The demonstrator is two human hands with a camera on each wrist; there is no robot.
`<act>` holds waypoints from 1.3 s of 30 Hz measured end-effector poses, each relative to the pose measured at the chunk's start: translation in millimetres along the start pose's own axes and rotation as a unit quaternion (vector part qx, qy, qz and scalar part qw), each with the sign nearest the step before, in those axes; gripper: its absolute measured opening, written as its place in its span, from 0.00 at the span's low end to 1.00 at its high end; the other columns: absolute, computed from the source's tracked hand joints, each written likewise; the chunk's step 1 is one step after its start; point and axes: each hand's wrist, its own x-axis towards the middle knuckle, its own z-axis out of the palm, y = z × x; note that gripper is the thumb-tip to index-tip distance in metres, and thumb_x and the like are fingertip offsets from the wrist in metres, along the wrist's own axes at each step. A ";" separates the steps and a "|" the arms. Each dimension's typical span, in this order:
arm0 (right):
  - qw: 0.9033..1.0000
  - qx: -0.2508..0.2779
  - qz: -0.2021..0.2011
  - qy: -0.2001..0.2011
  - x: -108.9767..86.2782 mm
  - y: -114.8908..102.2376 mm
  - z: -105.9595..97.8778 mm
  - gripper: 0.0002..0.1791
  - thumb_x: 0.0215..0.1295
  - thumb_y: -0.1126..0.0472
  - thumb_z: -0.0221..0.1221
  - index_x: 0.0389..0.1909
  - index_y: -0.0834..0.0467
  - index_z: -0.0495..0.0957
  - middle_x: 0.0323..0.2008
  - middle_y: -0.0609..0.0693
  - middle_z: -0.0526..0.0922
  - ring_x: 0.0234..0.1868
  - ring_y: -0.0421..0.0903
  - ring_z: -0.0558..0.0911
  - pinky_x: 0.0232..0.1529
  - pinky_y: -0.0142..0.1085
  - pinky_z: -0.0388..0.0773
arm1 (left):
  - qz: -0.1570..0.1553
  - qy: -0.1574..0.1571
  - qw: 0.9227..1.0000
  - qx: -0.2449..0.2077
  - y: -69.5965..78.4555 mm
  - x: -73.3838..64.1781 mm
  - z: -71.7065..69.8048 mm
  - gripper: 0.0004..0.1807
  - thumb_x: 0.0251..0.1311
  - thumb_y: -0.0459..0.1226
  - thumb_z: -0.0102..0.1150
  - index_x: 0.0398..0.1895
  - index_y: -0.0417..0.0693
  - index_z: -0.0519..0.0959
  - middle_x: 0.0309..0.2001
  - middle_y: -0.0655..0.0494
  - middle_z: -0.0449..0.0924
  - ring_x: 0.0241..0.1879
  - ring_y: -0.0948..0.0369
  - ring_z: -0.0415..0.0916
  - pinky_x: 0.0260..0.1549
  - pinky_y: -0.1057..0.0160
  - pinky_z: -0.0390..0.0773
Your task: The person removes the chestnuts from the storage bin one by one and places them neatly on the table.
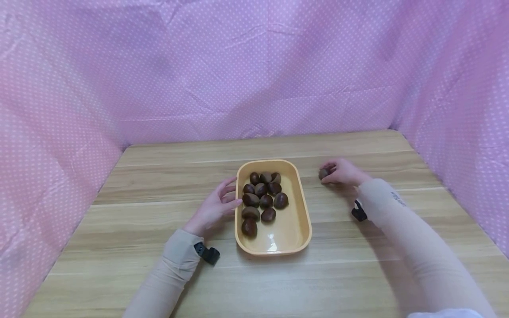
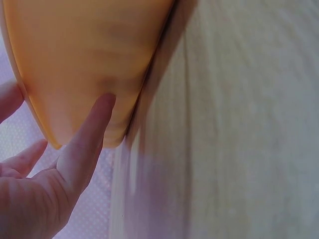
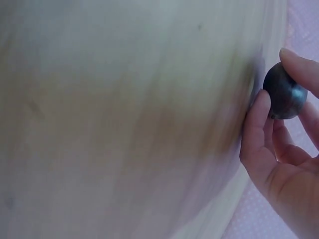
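Observation:
A yellow-orange rectangular tray stands mid-table with several brown chestnuts lying along its left and far parts. My left hand rests against the tray's left side, its fingers fairly straight and touching the wall and rim. In the left wrist view, the left hand has a fingertip on the tray wall. Right of the tray, my right hand pinches one chestnut at the table. The right wrist view shows this dark, shiny chestnut between the fingertips and thumb of the right hand.
A light wood-grain table lies beneath everything. Pink dotted cloth hangs behind it and on both sides. Black wrist cameras are strapped over both beige sleeves.

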 end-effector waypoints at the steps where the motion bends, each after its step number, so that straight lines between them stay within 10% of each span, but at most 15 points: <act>1: 1.000 0.005 0.000 -0.001 0.7 -1.2 0.8 0.25 0.54 0.65 0.66 0.53 0.69 0.73 0.50 0.67 0.76 0.52 0.60 0.75 0.51 0.43 0.75 | 0.000 0.000 1.000 -0.002 -0.2 0.1 -0.2 0.39 0.62 0.26 0.54 0.74 0.51 0.50 0.69 0.39 0.57 0.64 0.41 0.64 0.47 0.51 0.80; 26: 0.995 0.073 0.054 -0.029 4.6 -13.5 4.1 0.27 0.58 0.67 0.63 0.57 0.73 0.67 0.54 0.70 0.70 0.39 0.43 0.78 0.38 0.28 0.81 | 0.003 0.001 1.000 -0.008 -0.2 -0.1 0.2 0.39 0.62 0.26 0.54 0.74 0.50 0.50 0.69 0.38 0.57 0.64 0.41 0.64 0.47 0.52 0.81; 39: 0.999 0.026 0.017 -0.013 -4.6 -28.7 -24.2 0.28 0.60 0.65 0.60 0.59 0.72 0.65 0.57 0.73 0.69 0.56 0.65 0.72 0.51 0.42 0.80 | -0.001 0.000 1.000 -0.011 -0.6 -0.6 -0.4 0.39 0.62 0.26 0.54 0.74 0.51 0.50 0.69 0.38 0.56 0.65 0.42 0.63 0.48 0.51 0.80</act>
